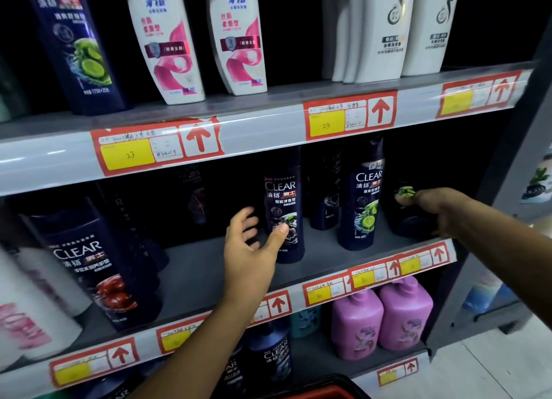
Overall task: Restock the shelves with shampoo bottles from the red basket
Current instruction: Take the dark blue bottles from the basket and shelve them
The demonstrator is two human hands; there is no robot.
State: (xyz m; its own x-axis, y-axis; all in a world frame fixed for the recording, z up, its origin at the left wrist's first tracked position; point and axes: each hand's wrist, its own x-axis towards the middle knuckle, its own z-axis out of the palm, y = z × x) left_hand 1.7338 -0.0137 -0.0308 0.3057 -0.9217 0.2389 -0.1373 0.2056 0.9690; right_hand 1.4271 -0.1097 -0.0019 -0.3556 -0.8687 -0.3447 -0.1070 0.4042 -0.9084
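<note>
My left hand (249,243) is open with fingers spread, its thumb touching a dark blue Clear bottle with a charcoal label (285,204) that stands on the middle shelf (209,267). My right hand (430,207) grips a dark Clear bottle with a green label (406,207) at the right end of that shelf, partly hidden in shadow. Between them stands a lime-label Clear bottle (363,204). The rim of the red basket (301,391) shows at the bottom edge.
The top shelf holds a blue Clear bottle (74,46), two white Head & Shoulders bottles (167,40) and white bottles (388,28). A large Clear bottle with red fruit (98,267) stands at left. Purple pump bottles (382,318) sit on the lower shelf. The shelf's grey side panel (513,213) is at right.
</note>
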